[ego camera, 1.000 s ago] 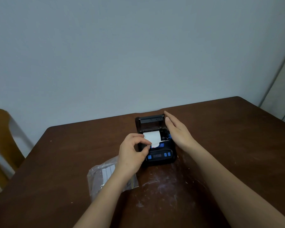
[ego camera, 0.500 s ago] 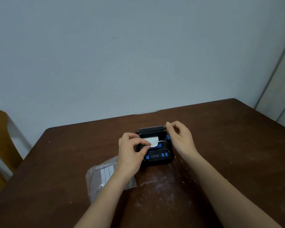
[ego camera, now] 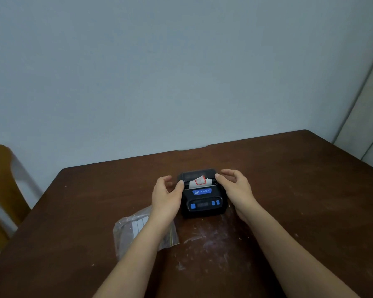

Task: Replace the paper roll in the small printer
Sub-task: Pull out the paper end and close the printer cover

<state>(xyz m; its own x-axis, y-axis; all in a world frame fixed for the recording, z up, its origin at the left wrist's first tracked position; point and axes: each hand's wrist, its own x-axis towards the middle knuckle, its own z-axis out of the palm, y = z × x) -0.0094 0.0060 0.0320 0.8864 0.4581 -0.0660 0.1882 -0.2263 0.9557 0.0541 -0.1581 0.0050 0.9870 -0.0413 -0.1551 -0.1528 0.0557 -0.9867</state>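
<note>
Now, item by item.

Printer (ego camera: 203, 197): small, black with blue buttons, standing on the desk (ego camera: 299, 190) toward its far middle. Lid (ego camera: 197, 174): stood upright a second ago, half lowered half a second ago, now down over the paper bay, though whether it has latched cannot be told.

Paper roll: inside the printer, hidden under the lid. Only its free end (ego camera: 199, 182) shows, a white tab with a red-outlined mark sticking out of the slot between the lid and the front panel.

Left hand (ego camera: 166, 195): earlier pinching the paper end; now off it, thumb tip pressed against the lid's left corner, fingers loosely curled, holding nothing.

Right hand (ego camera: 235, 188): earlier flat behind the lid, tipping it forward; now at the lid's right corner, thumb and forefinger touching the edge, remaining fingers spread, nothing gripped.

Plastic bag (ego camera: 136, 231): clear, lying on the desk near-left of the printer, partly under the left forearm.

Judgement: the roll appears seated and the paper fed out; what remains is likely a firm press at both corners to lock the lid, and perhaps tearing off the protruding tab.
</note>
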